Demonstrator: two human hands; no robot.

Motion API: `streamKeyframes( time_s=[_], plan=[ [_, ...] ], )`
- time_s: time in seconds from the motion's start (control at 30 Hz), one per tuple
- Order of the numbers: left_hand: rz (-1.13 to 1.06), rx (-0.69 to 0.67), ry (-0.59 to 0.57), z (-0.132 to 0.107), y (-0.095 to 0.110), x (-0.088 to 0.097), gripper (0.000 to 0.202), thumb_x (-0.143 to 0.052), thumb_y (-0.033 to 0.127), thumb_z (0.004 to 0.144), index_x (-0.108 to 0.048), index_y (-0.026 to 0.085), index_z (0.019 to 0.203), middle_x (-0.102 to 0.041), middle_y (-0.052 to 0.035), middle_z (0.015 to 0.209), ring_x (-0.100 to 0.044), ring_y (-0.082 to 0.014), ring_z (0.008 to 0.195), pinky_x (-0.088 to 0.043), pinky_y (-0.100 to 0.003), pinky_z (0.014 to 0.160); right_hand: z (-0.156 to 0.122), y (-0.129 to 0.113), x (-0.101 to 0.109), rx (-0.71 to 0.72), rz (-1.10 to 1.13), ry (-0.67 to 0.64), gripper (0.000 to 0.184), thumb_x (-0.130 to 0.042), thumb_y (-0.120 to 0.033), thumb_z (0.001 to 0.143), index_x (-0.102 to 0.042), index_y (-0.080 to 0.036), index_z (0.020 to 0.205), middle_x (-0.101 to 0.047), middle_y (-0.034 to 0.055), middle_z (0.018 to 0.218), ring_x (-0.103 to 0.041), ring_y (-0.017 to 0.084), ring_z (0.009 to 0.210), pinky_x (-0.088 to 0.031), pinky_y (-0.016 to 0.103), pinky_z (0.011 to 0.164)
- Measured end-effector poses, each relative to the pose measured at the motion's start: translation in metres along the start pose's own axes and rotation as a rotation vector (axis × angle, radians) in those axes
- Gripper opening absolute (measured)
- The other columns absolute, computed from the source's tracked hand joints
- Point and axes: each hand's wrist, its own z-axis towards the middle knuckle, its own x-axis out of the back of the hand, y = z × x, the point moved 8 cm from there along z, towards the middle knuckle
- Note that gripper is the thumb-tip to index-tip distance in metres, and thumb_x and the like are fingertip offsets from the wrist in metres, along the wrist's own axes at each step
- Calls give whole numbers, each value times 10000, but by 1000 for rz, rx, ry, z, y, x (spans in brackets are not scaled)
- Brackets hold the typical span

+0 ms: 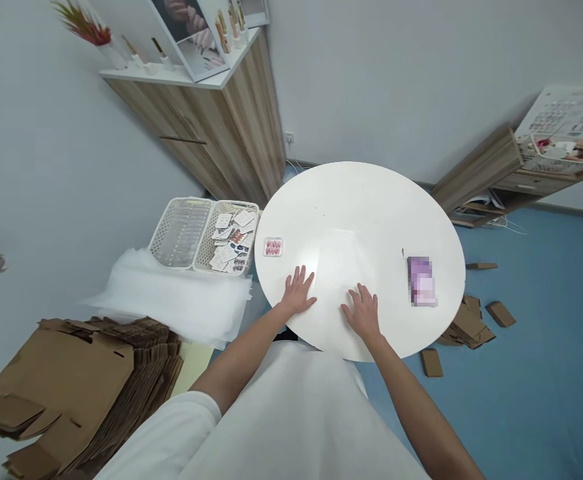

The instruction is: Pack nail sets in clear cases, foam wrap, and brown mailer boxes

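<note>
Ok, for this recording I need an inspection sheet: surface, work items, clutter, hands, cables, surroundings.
Surface: white table, a few dark specks.
Work items: small case of pink pieces near the left hand; purple item, pixelated, beyond the right hand.
Clutter: white baskets, one holding cards; white sheeting; flattened cardboard; cardboard box on the floor.
Hands: both palm-down at the tabletop, fingers spread, holding nothing.
Cables: thin white cord by the right-hand shelf unit.
Surroundings: wood-grain cabinet, pale walls, blue floor.

Table (351,200), white: tray (273,247) beyond and left of the left fingers (302,275); blurred purple item (420,280) right of the right fingers (365,293).
</note>
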Motion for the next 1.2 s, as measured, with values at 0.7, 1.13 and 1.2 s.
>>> streamKeyframes(
  time_s=[0.7, 1.13, 1.2],
  plan=[
    [-951, 350, 385, 19, -165, 54, 643, -501, 105, 677, -281, 200, 1273, -350, -97, 1331, -336, -210, 1222, -358, -363, 956, 125, -167, -114, -247, 949, -329, 653, -426, -93, 618, -393, -271, 1245, -420, 12, 1306, -383, 189, 1204, -394, 353, 924],
    [-1016, 299, 443, 15, -108, 50, 510, -496, 82, 652, -405, 200, 1140, -462, -77, 1203, -412, -202, 1154, -372, -362, 941, 93, -126, -73, -305, 1072, -216, 467, -469, -123, 655, -510, -262, 1099, -483, 6, 1244, -462, 179, 1131, -404, 317, 895],
    [-1023, 260, 433, 13, -83, 44, 492, -490, 80, 650, -420, 198, 1122, -475, -73, 1182, -423, -199, 1142, -379, -363, 934, 80, -105, -59, -308, 1058, -197, 459, -466, -127, 655, -512, -261, 1092, -485, 6, 1241, -468, 181, 1125, -411, 313, 878]
  ],
)
